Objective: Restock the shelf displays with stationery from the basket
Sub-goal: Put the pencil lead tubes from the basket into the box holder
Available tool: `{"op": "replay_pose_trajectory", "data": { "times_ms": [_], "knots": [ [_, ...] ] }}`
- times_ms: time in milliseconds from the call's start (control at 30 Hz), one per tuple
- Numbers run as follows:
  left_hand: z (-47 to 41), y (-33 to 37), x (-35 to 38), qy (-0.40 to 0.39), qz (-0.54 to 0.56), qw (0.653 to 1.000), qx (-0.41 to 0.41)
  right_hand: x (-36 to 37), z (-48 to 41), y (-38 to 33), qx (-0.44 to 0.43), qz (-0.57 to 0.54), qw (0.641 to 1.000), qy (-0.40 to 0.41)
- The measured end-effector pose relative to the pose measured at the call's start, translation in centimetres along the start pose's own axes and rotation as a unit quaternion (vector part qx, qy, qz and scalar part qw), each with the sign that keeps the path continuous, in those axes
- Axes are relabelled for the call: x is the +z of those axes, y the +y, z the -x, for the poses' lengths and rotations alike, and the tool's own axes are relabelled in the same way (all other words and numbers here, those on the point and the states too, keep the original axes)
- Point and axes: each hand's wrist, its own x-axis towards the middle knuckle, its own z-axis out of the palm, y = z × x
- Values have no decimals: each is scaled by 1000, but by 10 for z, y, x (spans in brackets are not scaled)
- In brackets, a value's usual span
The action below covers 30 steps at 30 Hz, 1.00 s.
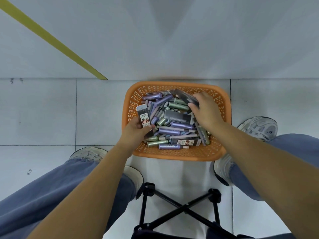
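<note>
So the biggest thing here is the floor (43, 109), pale grey glossy tiles with thin dark grout lines, meeting a smooth grey panel with a yellow stripe (51, 38) running diagonally across it. The person's legs in loose blue jeans (51, 195) are spread either side, with chunky white sneakers (259, 126) flat on the tiles. Between the feet sits the basket (172, 156): orange plastic, a rounded rectangle, with lattice cut-out walls. It's piled with stationery (172, 131), mostly smooth purple and green tube-shaped pens lying every which way, plus a few flat dark cases. Closer to the camera is a black stool frame (181, 207), thin metal bars crossed in an X. The right hand (205, 111) is down in the far right of the basket, fingers curled round a dark see-through case (185, 97) that's tilted up on its edge. The left hand (136, 130) is over the basket's left rim, thumb and fingers pinching the lower end of a slim lead refill box (144, 118) with a white cap and a red label.
</note>
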Motion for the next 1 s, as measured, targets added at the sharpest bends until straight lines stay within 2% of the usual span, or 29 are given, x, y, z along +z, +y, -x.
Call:
{"op": "replay_pose_trajectory", "data": {
  "times_ms": [33, 100, 200, 300, 433, 500, 600, 667, 800, 900, 1000],
  "knots": [
    [0, 0, 1, -2, -3, 1000, 3, -1, 3, -3, -12, -10, 1000, -4],
    [-1, -2, 1, -6, -20, 1000, 8, 3, 11, -7, -23, -26, 997, -66],
    [-1, -7, 1, -10, -16, 1000, 4, 19, 20, -4, -5, -10, 990, -138],
    [0, -12, -2, -13, 5, 1000, -14, 27, 23, -6, 37, -21, 991, -131],
    [-2, -13, -4, -14, 17, 999, -30, 28, 19, -7, 39, 21, 991, -127],
    [-4, -10, -3, -21, 23, 999, -28, 21, 20, -10, 72, -48, 986, -141],
    [-2, -5, 3, -49, 42, 998, -17, 7, 27, -23, 122, -218, 951, -180],
    [1, 0, 9, -75, 61, 995, -8, 2, 35, -37, 117, -272, 934, -202],
    [7, 9, 18, -130, 141, 981, 6, 5, 46, -67, 66, -325, 920, -209],
    [11, 13, 20, -131, 192, 973, -3, 15, 52, -80, 29, -273, 939, -206],
    [13, 11, 17, -115, 227, 967, -16, 16, 48, -79, 28, -252, 937, -240]
  ]
}}
